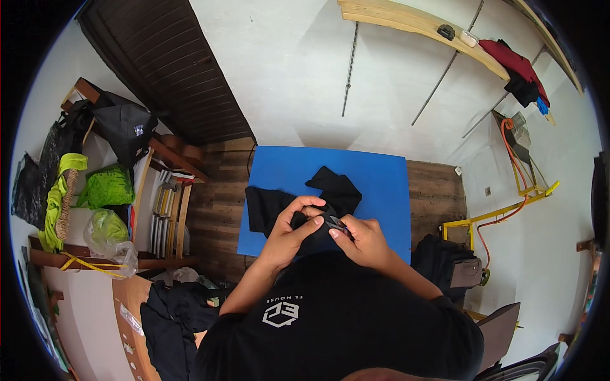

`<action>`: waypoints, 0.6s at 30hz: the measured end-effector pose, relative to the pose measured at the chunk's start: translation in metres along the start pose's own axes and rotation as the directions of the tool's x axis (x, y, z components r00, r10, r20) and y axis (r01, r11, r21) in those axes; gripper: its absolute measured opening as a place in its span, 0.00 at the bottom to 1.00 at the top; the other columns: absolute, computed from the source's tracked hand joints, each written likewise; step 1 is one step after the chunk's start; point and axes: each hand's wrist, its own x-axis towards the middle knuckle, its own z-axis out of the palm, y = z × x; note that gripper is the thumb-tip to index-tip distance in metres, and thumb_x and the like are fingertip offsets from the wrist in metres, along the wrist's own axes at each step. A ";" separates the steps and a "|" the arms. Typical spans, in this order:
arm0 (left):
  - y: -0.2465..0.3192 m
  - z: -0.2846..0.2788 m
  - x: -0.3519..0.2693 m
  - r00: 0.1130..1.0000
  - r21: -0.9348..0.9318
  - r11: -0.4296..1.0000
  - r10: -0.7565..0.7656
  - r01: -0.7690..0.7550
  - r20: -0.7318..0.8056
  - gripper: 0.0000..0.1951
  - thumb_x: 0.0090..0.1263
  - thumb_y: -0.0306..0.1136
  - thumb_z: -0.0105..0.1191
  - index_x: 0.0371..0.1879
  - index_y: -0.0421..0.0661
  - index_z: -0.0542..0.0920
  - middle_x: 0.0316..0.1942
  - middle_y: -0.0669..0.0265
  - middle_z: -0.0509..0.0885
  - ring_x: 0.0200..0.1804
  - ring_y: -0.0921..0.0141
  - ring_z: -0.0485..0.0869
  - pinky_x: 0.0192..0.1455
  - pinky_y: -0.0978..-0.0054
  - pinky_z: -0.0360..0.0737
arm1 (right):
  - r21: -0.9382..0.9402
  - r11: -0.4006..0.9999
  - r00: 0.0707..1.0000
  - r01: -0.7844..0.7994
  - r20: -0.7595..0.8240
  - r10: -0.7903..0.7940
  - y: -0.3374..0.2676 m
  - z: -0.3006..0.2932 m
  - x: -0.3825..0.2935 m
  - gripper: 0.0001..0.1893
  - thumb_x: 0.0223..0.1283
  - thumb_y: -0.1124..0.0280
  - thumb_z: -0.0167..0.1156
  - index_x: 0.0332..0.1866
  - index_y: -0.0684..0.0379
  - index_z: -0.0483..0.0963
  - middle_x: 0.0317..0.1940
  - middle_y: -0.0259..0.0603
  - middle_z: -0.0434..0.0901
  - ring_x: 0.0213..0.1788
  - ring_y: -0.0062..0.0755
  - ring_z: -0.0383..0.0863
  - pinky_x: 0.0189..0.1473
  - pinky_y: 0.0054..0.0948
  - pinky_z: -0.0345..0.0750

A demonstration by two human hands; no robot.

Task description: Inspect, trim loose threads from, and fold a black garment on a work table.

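Observation:
Black cloth [340,188] lies partly spread over a blue tabletop [381,190], and part of it is raised near the table's front edge. My left hand [298,228] pinches the raised part between thumb and fingers. Close beside it, on the right, my right hand [360,235] grips a small metal-bladed tool, perhaps thread snips [332,222], its blades against the black cloth. The fingers hide most of the tool, so its exact kind cannot be told.
Shelves at the left hold a black bag [125,124], a green bag [109,185] and bright green cloth. More black cloth [178,324] lies at lower left. A yellow metal frame [500,214] with an orange hose stands at the right. A wooden shelf [395,14] hangs above.

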 end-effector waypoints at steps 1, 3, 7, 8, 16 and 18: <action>0.000 0.000 -0.001 1.000 0.006 1.000 -0.003 0.003 -0.004 0.16 0.76 0.23 0.60 0.61 0.43 0.80 0.43 0.71 0.85 0.50 0.79 0.77 0.65 0.75 0.70 | -0.006 1.000 1.000 0.005 0.009 -0.005 0.001 0.001 -0.001 0.11 0.73 0.66 0.66 0.38 0.62 0.77 0.21 0.45 0.78 0.19 0.39 0.81 0.22 0.34 0.72; 0.000 -0.001 -0.001 1.000 -0.006 1.000 -0.016 0.016 0.002 0.16 0.76 0.23 0.61 0.61 0.43 0.80 0.42 0.71 0.84 0.50 0.79 0.77 0.65 0.76 0.70 | -0.002 1.000 1.000 0.023 0.003 -0.023 0.004 0.002 -0.001 0.11 0.73 0.66 0.65 0.37 0.62 0.77 0.21 0.45 0.78 0.19 0.39 0.80 0.22 0.34 0.72; -0.003 -0.002 -0.001 1.000 -0.019 1.000 -0.020 0.020 0.000 0.17 0.75 0.23 0.61 0.61 0.43 0.80 0.41 0.72 0.83 0.49 0.79 0.77 0.64 0.77 0.70 | 0.022 1.000 1.000 0.007 0.004 -0.007 0.003 0.003 -0.002 0.11 0.73 0.67 0.65 0.36 0.63 0.76 0.20 0.45 0.78 0.19 0.40 0.80 0.23 0.34 0.72; -0.003 -0.002 -0.001 1.000 -0.021 1.000 -0.020 0.019 -0.001 0.17 0.75 0.23 0.61 0.61 0.43 0.80 0.41 0.72 0.83 0.49 0.79 0.77 0.64 0.77 0.70 | 0.021 1.000 1.000 0.007 0.006 -0.007 0.004 0.004 -0.002 0.11 0.73 0.67 0.65 0.36 0.63 0.76 0.20 0.45 0.78 0.19 0.40 0.80 0.23 0.34 0.72; -0.004 -0.003 -0.003 0.999 -0.068 0.997 -0.030 0.029 -0.014 0.17 0.75 0.22 0.61 0.61 0.43 0.80 0.42 0.71 0.85 0.49 0.79 0.77 0.64 0.77 0.71 | 0.067 0.998 0.998 -0.015 -0.063 0.019 0.005 0.004 -0.004 0.11 0.72 0.67 0.66 0.37 0.62 0.76 0.21 0.40 0.79 0.20 0.30 0.80 0.23 0.30 0.72; -0.004 -0.002 -0.003 1.000 -0.057 0.998 -0.023 0.023 -0.006 0.17 0.75 0.22 0.61 0.61 0.44 0.80 0.42 0.71 0.84 0.49 0.80 0.77 0.63 0.77 0.71 | 0.075 0.997 0.999 -0.005 -0.032 0.007 0.007 0.005 -0.003 0.11 0.72 0.67 0.66 0.37 0.62 0.76 0.21 0.41 0.79 0.20 0.32 0.80 0.24 0.31 0.72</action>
